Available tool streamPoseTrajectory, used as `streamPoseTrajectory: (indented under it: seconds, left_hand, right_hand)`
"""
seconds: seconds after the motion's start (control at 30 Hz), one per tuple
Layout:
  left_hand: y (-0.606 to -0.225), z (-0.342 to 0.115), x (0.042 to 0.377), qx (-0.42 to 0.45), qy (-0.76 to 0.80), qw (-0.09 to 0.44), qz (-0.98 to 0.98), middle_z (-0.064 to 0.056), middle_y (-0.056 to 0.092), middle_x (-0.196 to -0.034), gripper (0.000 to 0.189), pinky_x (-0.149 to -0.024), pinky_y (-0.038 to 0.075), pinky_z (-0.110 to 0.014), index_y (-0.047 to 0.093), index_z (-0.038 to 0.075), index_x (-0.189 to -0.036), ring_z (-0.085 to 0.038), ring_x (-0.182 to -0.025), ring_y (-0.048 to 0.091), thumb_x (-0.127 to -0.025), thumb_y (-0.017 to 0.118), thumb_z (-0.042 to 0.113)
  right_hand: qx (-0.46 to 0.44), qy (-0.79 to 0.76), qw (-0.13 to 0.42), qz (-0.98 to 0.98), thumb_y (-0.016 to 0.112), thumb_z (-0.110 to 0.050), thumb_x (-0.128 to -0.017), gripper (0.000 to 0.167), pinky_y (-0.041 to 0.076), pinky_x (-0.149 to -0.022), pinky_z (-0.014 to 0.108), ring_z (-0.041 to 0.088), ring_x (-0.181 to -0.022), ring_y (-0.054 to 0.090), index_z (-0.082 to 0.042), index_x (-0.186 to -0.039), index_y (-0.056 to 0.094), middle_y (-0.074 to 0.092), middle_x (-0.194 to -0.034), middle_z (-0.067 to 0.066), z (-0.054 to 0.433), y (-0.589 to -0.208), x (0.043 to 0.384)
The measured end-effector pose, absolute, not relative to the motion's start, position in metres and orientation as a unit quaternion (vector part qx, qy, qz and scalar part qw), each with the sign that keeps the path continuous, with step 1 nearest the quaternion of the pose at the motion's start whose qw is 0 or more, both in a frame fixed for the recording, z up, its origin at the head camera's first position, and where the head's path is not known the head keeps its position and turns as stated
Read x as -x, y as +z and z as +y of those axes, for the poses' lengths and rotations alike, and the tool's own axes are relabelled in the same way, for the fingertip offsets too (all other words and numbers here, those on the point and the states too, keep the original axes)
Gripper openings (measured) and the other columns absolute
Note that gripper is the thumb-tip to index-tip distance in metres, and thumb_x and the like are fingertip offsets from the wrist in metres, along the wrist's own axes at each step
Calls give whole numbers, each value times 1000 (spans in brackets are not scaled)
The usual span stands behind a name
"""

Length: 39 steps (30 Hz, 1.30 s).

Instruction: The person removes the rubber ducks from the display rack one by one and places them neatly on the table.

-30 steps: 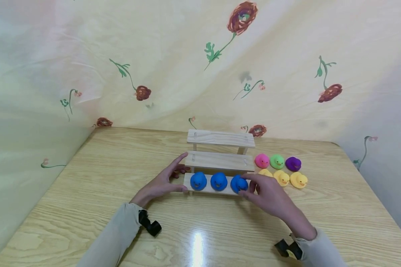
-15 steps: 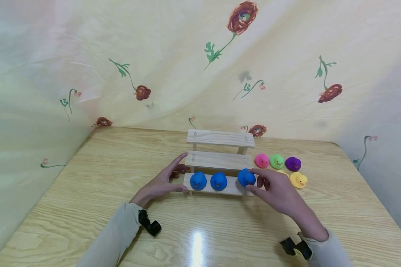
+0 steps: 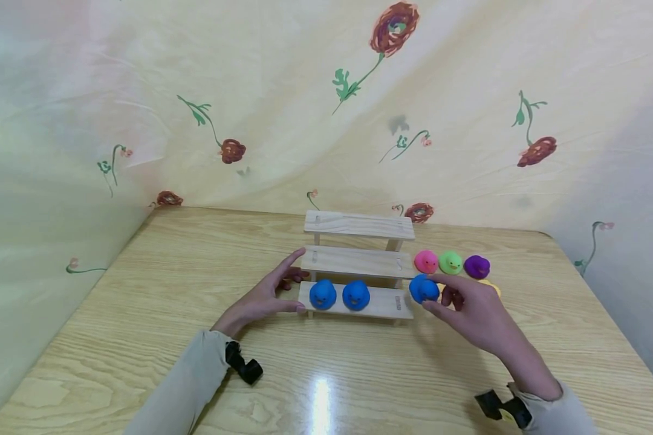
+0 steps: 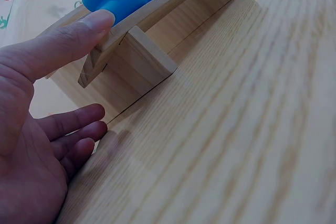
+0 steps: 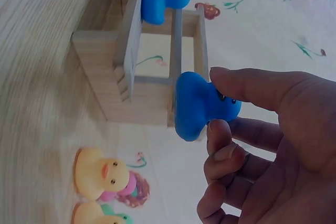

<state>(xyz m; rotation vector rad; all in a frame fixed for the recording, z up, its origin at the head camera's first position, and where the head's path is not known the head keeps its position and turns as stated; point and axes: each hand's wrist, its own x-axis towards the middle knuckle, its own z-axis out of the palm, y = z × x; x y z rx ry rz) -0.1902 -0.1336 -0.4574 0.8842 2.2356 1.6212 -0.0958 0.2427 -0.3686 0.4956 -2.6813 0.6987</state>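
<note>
The right hand (image 3: 476, 308) is pinching a smooth, rounded blue duck (image 3: 424, 289) between thumb and fingers, and the duck is hanging in the air just beside the right end of the lowest board of a stepped wooden rack (image 3: 356, 261). The left hand (image 3: 266, 299) is spreading around the rack's left end, its thumb resting against the lowest board and its other fingers bending loosely beside the wooden side support. The rack is showing three flat, narrow planks of pale wood, their grain running lengthwise. On the lowest plank, a matte blue duck at the left (image 3: 323, 294) and another blue duck near the middle (image 3: 356, 295) are sitting upright. To the rack's right, a pink duck (image 3: 426, 261), a bright green duck (image 3: 450, 263) and a purple duck (image 3: 476, 266) are standing in a row on the desk (image 3: 223, 260), whose glossy, wavy-grained top is reflecting a streak of light. Pale yellow ducks (image 5: 100, 171) are sitting in front of that row, the right hand partly hiding them from the head camera. Behind everything, a creased cream cloth (image 3: 283, 72) is hanging, printed with red flowers and thin green stems
</note>
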Motion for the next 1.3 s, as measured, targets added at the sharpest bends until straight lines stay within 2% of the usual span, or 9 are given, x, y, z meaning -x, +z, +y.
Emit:
streamPoseTrajectory:
  seconds: [0.33,0.67,0.9,1.1,1.3]
  left_hand:
    - [-457,-133,191,-301,557,121,765,-16,50,-149,103,-107,37,-46,14,36,-161,-35,-138,45,-84,81,20]
    - [-459,-135,192,-303,549,111,771,-16,50,-147,104,-104,40,-34,13,37,-161,-31,-135,47,-84,82,28]
    - [-458,-134,192,-297,553,118,769,-15,50,-149,103,-107,38,-42,14,38,-160,-33,-137,45,-84,82,23]
    - [-458,-133,191,-291,550,120,773,-14,50,-149,104,-107,38,-39,13,37,-161,-32,-138,45,-84,82,20]
    - [-458,-133,191,-290,552,123,772,-15,50,-149,104,-109,37,-44,13,38,-161,-33,-139,45,-84,81,20]
  right_hand:
    - [-154,221,143,-952,83,-14,-80,37,33,-52,21,-2,-59,38,-1,-113,72,58,-69,-6,258,-378,96]
    - [-131,217,88,-963,82,-16,-82,40,36,-52,21,1,-61,41,4,-115,71,59,-71,-4,266,-389,95]
    - [-118,229,64,-964,83,-18,-81,46,36,-52,21,1,-60,42,5,-118,69,59,-71,-3,270,-399,95]
    - [-107,229,49,-966,83,-17,-81,45,37,-51,21,2,-59,43,3,-119,69,59,-70,-3,272,-403,96]
    - [-106,230,36,-967,81,-16,-82,44,38,-52,21,1,-58,44,3,-120,69,59,-69,-4,275,-407,96]
